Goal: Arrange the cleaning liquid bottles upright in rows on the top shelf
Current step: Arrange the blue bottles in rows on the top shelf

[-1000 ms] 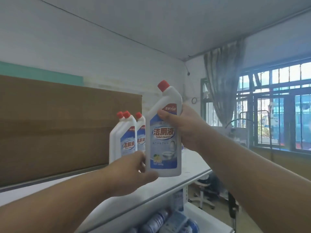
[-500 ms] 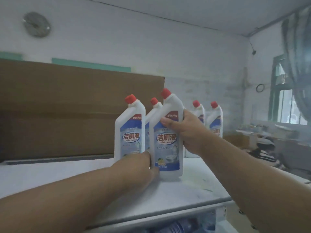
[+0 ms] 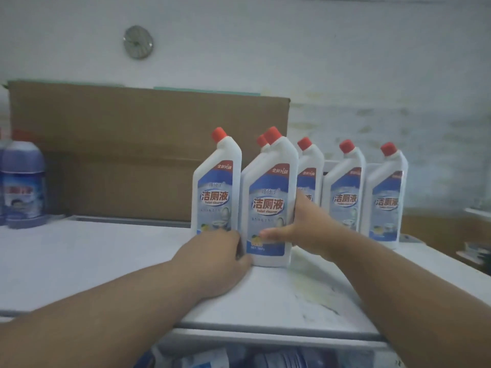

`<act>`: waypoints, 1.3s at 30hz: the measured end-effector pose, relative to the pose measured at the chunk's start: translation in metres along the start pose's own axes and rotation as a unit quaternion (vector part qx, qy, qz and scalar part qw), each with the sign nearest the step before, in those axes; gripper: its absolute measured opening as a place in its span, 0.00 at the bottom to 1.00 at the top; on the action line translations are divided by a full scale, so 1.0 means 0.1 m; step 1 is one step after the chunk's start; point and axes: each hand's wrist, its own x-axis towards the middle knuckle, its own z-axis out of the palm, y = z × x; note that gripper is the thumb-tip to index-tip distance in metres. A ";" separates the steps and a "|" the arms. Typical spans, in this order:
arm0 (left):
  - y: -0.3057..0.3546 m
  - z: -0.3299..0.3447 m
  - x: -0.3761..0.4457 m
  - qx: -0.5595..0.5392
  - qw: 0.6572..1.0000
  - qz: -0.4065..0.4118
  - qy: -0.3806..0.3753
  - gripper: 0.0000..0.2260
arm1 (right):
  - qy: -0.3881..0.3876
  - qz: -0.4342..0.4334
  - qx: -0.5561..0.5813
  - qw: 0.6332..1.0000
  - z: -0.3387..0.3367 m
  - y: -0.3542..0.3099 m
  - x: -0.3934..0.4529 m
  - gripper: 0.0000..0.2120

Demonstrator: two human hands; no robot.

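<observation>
**Both hands on the front bottle, top shelf**

A white toilet-cleaner bottle, the front bottle (image 3: 269, 208), stands upright on the white top shelf (image 3: 106, 261), its red cap up and its blue label facing the camera. The right hand (image 3: 305, 229) holds its right side: the thumb lies across the lower label and the fingers wrap behind, clamped on the bottle. The left hand (image 3: 220, 258) sits at the bottle's lower left corner, touching it and the shelf; its fingers curl out of sight, so I cannot tell whether they grip it or only press it.

Directly behind the front bottle, a hidden bottle (image 3: 261, 140) shows only its red cap. Just left of the front bottle stands a second bottle (image 3: 216, 192), upright, nearly touching it. To the right of the front bottle, three more bottles (image 3: 345, 192) stand upright in a line further back.

Behind the front bottle, a brown cardboard sheet (image 3: 132, 144) leans against the wall. Far to the front bottle's left stand purple bottles (image 3: 22, 181). A round wall clock (image 3: 138, 42) hangs high above.
</observation>
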 end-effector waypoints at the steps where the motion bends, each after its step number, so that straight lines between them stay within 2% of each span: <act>1: 0.00 0.00 0.00 0.000 1.000 0.000 0.002 0.14 | 0.010 0.004 -0.015 1.000 0.01 0.02 0.00 0.34; 6: 0.01 -0.01 -0.01 0.038 0.999 0.026 0.006 0.07 | 0.105 0.015 -0.088 0.990 0.14 0.01 0.05 0.35; 13: -0.01 -0.02 -0.01 0.038 0.999 0.031 0.003 0.08 | 0.120 0.034 -0.126 0.984 0.19 -0.04 0.03 0.27; 23: -0.03 0.01 0.03 0.039 0.998 0.047 0.002 0.09 | 0.170 0.055 -0.187 0.966 0.26 -0.05 0.04 0.28; 30: 0.00 -0.01 0.03 0.039 0.998 0.048 0.003 0.08 | 0.249 -0.012 -0.260 0.933 0.10 -0.12 -0.11 0.21; 36: 0.07 -0.15 -0.16 0.095 0.992 0.068 0.048 0.13 | 0.220 -0.103 -0.306 0.920 0.06 -0.31 -0.47 0.19; 39: 0.23 -0.19 -0.47 0.085 0.991 0.070 0.076 0.13 | 0.227 -0.135 -0.299 0.917 0.02 -0.41 -0.80 0.17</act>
